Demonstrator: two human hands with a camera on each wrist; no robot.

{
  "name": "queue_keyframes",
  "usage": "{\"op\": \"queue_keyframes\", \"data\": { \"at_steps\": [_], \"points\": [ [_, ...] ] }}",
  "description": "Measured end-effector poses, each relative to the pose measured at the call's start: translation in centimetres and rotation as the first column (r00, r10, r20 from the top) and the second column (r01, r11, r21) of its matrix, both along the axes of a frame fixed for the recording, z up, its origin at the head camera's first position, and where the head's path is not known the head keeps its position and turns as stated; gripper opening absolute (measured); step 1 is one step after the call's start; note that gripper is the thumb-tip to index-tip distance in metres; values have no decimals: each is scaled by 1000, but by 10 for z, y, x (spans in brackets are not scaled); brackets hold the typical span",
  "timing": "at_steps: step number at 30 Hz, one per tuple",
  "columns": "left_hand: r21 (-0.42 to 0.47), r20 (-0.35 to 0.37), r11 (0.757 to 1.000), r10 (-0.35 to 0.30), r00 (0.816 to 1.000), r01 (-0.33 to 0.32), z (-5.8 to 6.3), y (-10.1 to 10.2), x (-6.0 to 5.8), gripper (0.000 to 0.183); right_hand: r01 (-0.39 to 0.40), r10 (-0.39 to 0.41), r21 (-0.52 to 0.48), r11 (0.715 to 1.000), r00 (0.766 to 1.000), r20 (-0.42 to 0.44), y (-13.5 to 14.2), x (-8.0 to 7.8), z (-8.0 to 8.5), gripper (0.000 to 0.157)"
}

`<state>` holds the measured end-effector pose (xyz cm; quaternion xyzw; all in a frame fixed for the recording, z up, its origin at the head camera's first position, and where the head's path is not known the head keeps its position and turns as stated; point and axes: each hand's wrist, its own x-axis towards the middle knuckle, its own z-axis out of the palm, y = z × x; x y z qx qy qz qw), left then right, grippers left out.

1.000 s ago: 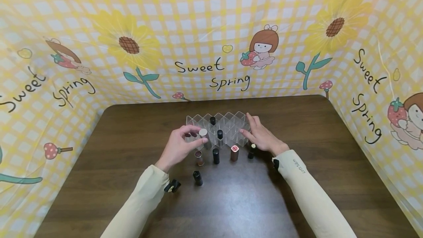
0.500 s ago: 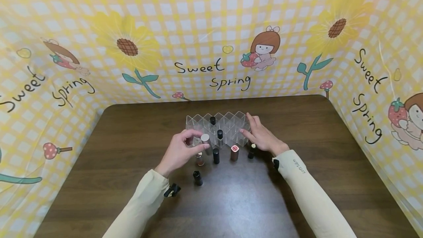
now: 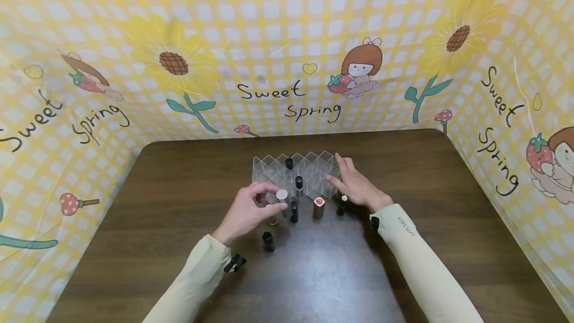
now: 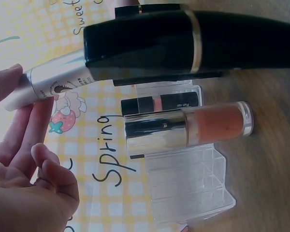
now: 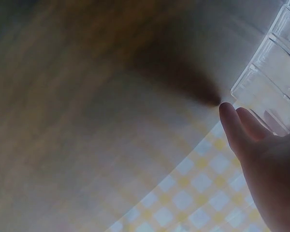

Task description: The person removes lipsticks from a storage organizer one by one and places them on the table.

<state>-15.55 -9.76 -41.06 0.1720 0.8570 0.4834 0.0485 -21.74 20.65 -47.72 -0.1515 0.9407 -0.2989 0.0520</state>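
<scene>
My left hand (image 3: pixel 251 211) pinches a silver cosmetic tube (image 3: pixel 281 197) between thumb and fingers at the front left of a clear plastic lipstick organizer (image 3: pixel 309 163). Fine print and a dark logo show on the silver tube (image 4: pixel 63 77) in the left wrist view. My right hand (image 3: pixel 356 186) touches the organizer's right end, fingers extended along its side and thumb at the front. Two black-capped tubes stand in the organizer, one at the back (image 3: pixel 289 163) and one nearer the front (image 3: pixel 299 182). A lip gloss (image 3: pixel 272 221) is mostly hidden behind my left hand.
Before the organizer stand a black tube (image 3: pixel 294 212), a brown lipstick (image 3: pixel 319 208) with a red-and-white top and a black tube with a pale gold top (image 3: pixel 342 205). Another black tube (image 3: pixel 268 242) stands nearer me. A checked cloth (image 3: pixel 215 54) surrounds the wooden table (image 3: pixel 403 263).
My left hand has drawn the silver tube toward me and slightly right, from over the organizer's front left, now covering most of the lip gloss. My right hand has stayed in place.
</scene>
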Motion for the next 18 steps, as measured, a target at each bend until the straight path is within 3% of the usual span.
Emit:
{"op": "queue_keyframes", "data": {
  "at_steps": [11, 18],
  "points": [
    [-5, -28, 999, -40, 999, 40, -3, -1, 2, 25, 0, 0, 6, 1000, 1000, -14, 1, -1, -3, 78],
    [-6, -3, 998, -57, 998, 57, -6, 0, 4, 25, -2, 2, -4, 1000, 1000, -22, 1, -2, -4, 78]
  ]
}}
